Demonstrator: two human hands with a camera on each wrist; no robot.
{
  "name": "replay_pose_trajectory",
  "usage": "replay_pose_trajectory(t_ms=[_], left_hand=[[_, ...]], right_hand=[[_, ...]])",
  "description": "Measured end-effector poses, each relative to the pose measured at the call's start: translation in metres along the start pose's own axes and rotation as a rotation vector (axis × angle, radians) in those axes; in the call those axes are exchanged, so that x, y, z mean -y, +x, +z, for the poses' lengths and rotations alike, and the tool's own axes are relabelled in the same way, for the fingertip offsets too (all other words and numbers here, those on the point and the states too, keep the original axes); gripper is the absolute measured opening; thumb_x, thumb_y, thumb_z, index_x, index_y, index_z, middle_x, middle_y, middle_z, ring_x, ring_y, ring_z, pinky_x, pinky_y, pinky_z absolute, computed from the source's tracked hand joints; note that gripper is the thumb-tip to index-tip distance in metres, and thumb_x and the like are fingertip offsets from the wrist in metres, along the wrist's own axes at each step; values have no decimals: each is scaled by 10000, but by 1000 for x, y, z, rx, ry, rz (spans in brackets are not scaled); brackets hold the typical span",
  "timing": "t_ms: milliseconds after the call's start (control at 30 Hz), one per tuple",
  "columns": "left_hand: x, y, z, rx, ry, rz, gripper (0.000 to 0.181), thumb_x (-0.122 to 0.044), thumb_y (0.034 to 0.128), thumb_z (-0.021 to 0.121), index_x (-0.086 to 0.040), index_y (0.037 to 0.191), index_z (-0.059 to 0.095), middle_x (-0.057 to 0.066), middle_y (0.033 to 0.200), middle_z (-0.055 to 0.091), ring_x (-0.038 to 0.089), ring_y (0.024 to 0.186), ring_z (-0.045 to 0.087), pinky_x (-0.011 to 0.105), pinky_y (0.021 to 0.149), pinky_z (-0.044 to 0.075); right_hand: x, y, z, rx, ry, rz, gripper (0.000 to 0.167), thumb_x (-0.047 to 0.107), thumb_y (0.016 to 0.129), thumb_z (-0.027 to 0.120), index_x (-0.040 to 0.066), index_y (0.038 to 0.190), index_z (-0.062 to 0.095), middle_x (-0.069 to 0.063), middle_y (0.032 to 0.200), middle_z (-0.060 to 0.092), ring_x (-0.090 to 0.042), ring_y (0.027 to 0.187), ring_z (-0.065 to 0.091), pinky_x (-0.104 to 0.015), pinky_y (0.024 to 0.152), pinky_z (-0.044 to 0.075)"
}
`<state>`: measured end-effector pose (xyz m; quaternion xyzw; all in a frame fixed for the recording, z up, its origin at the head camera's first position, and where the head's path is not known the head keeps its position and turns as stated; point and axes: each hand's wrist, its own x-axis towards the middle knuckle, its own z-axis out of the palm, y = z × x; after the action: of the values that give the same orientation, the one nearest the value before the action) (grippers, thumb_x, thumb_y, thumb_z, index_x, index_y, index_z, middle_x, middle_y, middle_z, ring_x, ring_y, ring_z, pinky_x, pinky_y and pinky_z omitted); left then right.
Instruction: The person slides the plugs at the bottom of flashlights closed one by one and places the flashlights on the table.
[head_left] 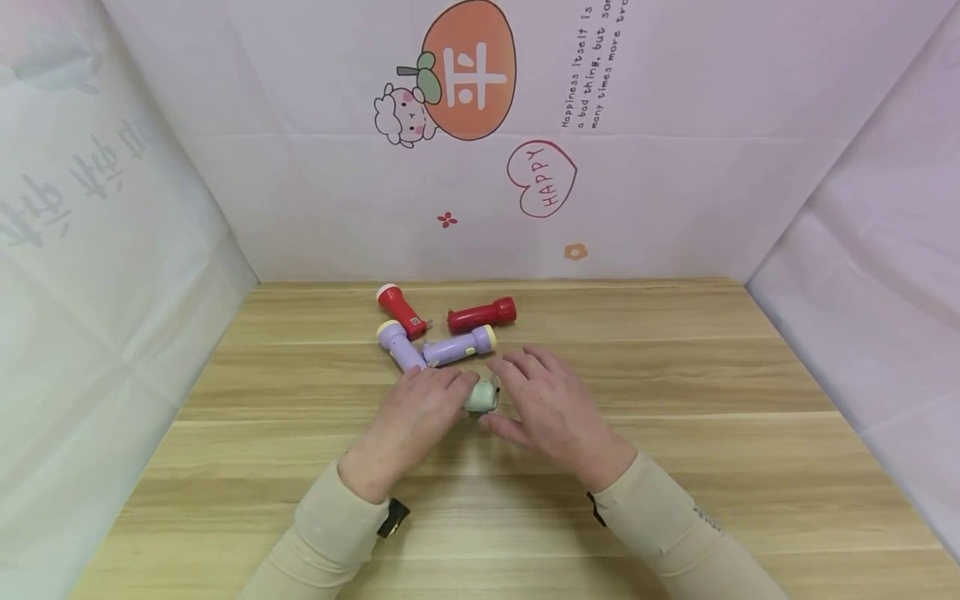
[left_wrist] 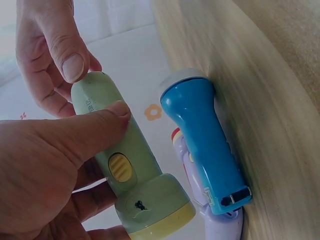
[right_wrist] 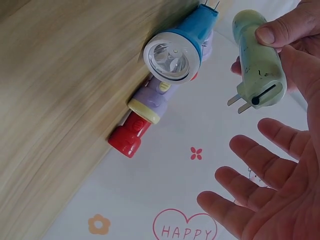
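Note:
My left hand [head_left: 415, 423] holds a pale green flashlight [left_wrist: 145, 155], its thumb along the barrel beside a yellow switch. In the right wrist view two metal plug prongs stick out of the tail of the flashlight [right_wrist: 261, 62]. Beside that tail end is my right hand [head_left: 561, 412], fingers spread; whether its thumb touches the flashlight I cannot tell. A blue flashlight [left_wrist: 202, 135] with a white rim lies on the table close by, hidden by the hands in the head view.
Beyond the hands lie two purple flashlights, one angled [head_left: 401, 346] and one crosswise [head_left: 457, 347]. Behind them are two red flashlights, left [head_left: 401, 311] and right [head_left: 482, 315]. The wooden table [head_left: 712, 483] meets a printed white backdrop [head_left: 322, 208].

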<state>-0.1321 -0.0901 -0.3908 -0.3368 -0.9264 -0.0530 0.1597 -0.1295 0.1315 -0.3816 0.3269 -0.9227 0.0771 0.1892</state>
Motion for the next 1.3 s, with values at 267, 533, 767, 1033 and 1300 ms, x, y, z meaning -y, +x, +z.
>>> replay_pose_trajectory(t_ms=[267,533,767,1033,1300], left_hand=[[1,-1,1,-27,-18,15,316,-145,912,809,-127,1195,668,26,1069,738,229,920,710,383,762,553],[1,0,0,-38,-18,25,321,-140,909,811,-118,1196,669,31,1068,739,225,909,712,397,797,581],[1,-1,2,-79,-14,37,316,-119,900,813,-94,1183,674,40,1023,739,212,863,706,367,788,600],[0,-3,5,-106,-1,29,379,-206,866,868,-98,1167,664,43,1004,740,217,840,707,360,742,602],[0,-4,5,-123,2,19,448,-246,817,912,-83,1149,660,53,968,733,212,837,708,348,715,599]], right_hand=[[0,-1,0,-8,14,18,683,504,853,840,85,1354,639,-131,1257,710,-400,1236,640,-514,1084,506],[2,0,-1,-4,6,29,672,495,852,844,79,1343,650,-124,1202,729,-350,1186,661,-493,1041,538],[4,0,-1,-12,-15,20,635,485,867,835,73,1312,646,-100,1134,749,-281,1087,697,-444,981,571],[4,-1,0,-34,-13,15,592,478,880,824,60,1264,654,-102,1127,764,-259,1060,721,-422,947,584],[4,-1,1,-54,-12,14,582,482,889,814,41,1240,669,-115,1114,771,-264,1049,731,-422,932,591]])
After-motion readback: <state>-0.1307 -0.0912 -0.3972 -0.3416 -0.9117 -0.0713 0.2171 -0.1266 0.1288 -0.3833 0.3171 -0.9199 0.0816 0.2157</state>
